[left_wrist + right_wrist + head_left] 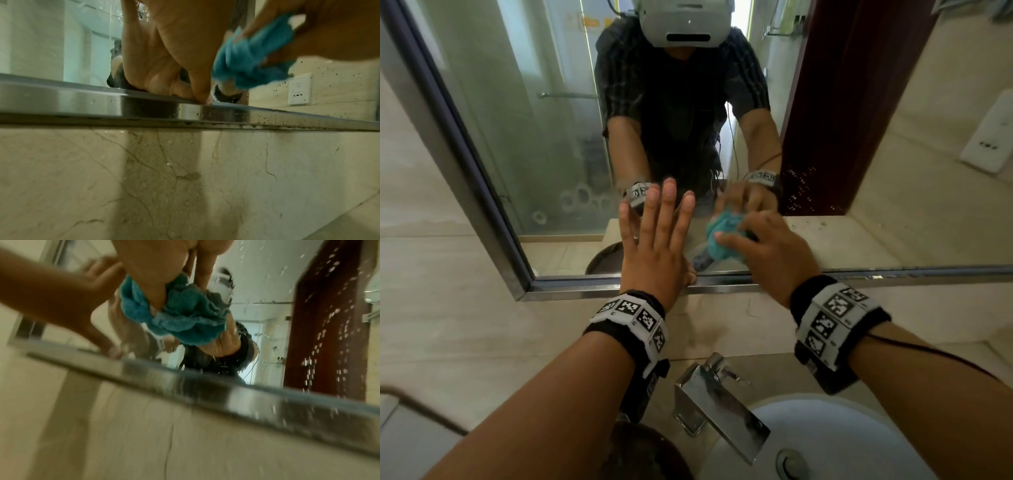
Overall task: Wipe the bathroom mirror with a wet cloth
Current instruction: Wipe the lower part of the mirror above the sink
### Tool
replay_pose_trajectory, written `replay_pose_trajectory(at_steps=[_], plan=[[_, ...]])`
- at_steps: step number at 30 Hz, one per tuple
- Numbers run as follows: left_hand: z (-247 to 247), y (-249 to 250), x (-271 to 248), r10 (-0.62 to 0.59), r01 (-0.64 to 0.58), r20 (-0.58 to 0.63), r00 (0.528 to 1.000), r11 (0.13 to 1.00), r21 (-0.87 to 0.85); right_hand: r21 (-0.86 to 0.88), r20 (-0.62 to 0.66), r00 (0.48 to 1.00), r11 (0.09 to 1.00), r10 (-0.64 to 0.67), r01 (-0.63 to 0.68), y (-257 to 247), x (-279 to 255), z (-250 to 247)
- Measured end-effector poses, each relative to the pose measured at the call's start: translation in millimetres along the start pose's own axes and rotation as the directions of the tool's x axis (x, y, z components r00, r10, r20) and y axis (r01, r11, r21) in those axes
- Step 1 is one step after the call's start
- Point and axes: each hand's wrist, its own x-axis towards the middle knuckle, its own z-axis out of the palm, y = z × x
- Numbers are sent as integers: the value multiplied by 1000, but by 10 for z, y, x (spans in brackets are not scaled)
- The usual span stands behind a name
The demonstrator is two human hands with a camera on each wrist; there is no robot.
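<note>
The bathroom mirror [517, 120] hangs on the wall in a steel frame [571, 286]. My right hand [767, 253] grips a bunched blue cloth [722, 236] and presses it on the glass just above the bottom frame. The cloth [252, 53] shows beside my left thumb in the left wrist view, and crumpled under my right fingers [156, 293] in the right wrist view. My left hand [657, 236] lies flat on the glass to the left of the cloth, fingers straight and spread, thumb at the frame [201, 95]. White specks [801, 188] dot the glass right of the cloth.
A chrome tap [719, 401] and a white basin [825, 442] stand below my wrists. Beige marble wall [185, 178] runs under the mirror. A white wall socket [993, 137] sits at the far right. My own reflection fills the middle of the glass.
</note>
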Motion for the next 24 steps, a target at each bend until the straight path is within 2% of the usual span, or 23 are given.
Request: replay_pose_trajectory(at_steps=[1,3,5,7,9,10,11,13,15,17,19,21,23,24], plan=[[-1,-3,2,-4,4,1,1000,1000,6,33,-98,992,997,76,-73,23,144,-125],[1,-4,3,-9,9,3,1000,1000,20,103,-253,945,977,207,-187,71,367,-291],[1,-10,1,-10,10,-1,1000,1000,27,81,-306,924,973,230,-215,65,404,-279],[14,-15,-5,-9,9,-2,1000,999,42,12,-242,958,987,156,-157,48,227,-106],[5,-13,-3,-8,9,-7,1000,999,44,-8,-97,994,999,42,-43,30,-19,38],[0,-11,-1,-7,7,-8,1000,999,46,-2,-37,999,1000,-3,3,37,-87,46],[-2,-11,0,-6,7,-9,1000,999,48,-10,-28,999,1000,-29,29,58,-88,15],[5,-15,2,-7,8,-11,1000,999,43,-20,-152,988,999,22,-26,118,68,-117],[19,-16,3,-7,7,-9,1000,999,39,22,-340,930,990,141,-142,200,303,-254],[19,-10,-3,-8,8,0,1000,999,47,22,-414,890,980,190,-199,218,371,-225],[28,-9,-5,-8,8,5,1000,998,58,-80,-355,928,986,109,-146,183,212,-74],[16,-5,-3,-7,6,9,1000,999,54,-167,-206,978,986,-23,-12,177,-16,69],[4,1,-7,-3,2,11,1000,999,43,-192,-114,988,978,-108,85,232,-69,-1],[7,1,-10,-3,3,8,1000,999,39,-194,-130,984,976,-121,95,263,-6,-92]])
